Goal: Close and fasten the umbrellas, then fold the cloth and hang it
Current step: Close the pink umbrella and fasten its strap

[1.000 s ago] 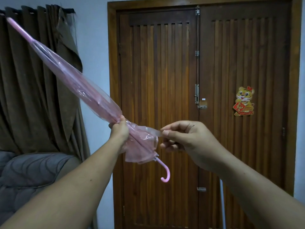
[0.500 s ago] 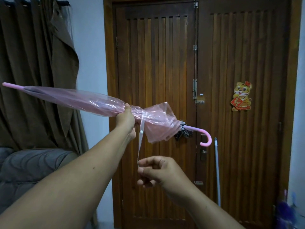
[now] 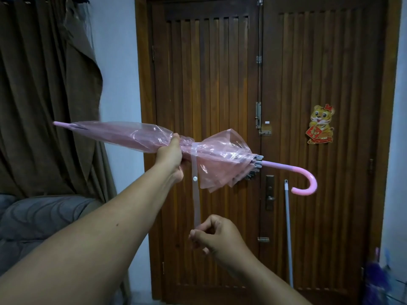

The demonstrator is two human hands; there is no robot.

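Pink umbrella held level in the air before the door, strap pulled down but not yet fastened.

From the left: the pink umbrella [image 3: 123, 134] points its tip toward the curtain [image 3: 44, 95], and the left hand [image 3: 170, 156] is clamped round the bunched canopy at mid-length. Just right of that fist the clear strap [image 3: 196, 194] hangs straight down, its snap [image 3: 195, 178] showing, the lower end pinched by the right hand [image 3: 214, 237]. Further right the canopy flares loose toward the hooked handle [image 3: 305, 184], in front of the wooden door [image 3: 220, 73]. The likely trouble: the slack plastic may balloon out as the strap wraps, so the snap falls short of its mate, whose position I cannot make out; the slick strap could also slip from the pinch.
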